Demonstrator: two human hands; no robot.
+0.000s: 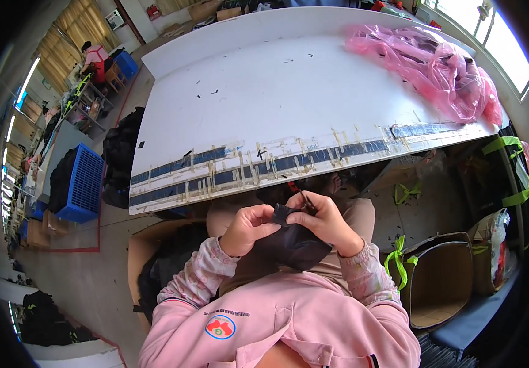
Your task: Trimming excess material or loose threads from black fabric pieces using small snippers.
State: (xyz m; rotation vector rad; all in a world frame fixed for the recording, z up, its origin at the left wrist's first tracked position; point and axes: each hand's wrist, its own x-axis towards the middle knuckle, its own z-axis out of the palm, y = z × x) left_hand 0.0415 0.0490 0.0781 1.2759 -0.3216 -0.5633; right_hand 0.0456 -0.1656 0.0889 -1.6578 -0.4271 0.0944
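A piece of black cloth point(302, 246) hangs over my lap, its upper edge pinched between both hands. My left hand point(249, 229) is closed, thumb and forefinger gripping a small folded corner of the cloth. Close beside it, my right hand point(326, 222) is closed on the same edge, thumb on top. A slim dark tool with a bit of red, perhaps thread snips point(307, 203), sticks out from the fingers of my right hand; most of it is hidden. Both hands are just below the near edge of the white table point(246, 104).
Pink plastic bags point(436, 70) lie on the table's right end; dark scraps dot its top. At my left stands a cardboard box point(139, 254) of black cloth, at my right an open cardboard box point(441, 279). Farther left are a blue crate point(80, 187) and another person point(96, 61).
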